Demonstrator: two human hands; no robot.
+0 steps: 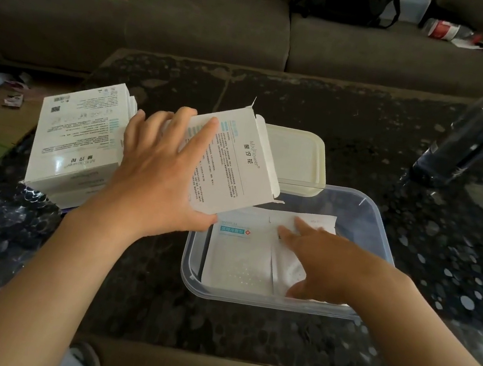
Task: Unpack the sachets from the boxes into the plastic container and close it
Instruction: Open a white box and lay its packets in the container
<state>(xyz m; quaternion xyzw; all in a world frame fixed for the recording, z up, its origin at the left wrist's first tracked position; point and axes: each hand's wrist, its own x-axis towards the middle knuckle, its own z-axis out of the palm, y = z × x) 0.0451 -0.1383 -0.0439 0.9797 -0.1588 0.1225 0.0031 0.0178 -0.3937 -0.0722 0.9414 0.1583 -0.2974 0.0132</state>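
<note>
My left hand (160, 167) grips a white open box (234, 162), held tilted above the left rim of the clear plastic container (381, 233). White sachets (241, 255) lie flat inside the container. My right hand (322, 262) reaches into the container, with its fingers stretched out and pressing on the sachets. The cream lid (298, 157) lies flat on the table just behind the container. A second white box (79, 138) rests on the table to the left of my left hand.
A dark speckled table (308, 114) bears everything. A dark bottle (469, 136) stands at the right. Behind the table is a grey sofa (195, 26) with papers, a bag and clutter on it.
</note>
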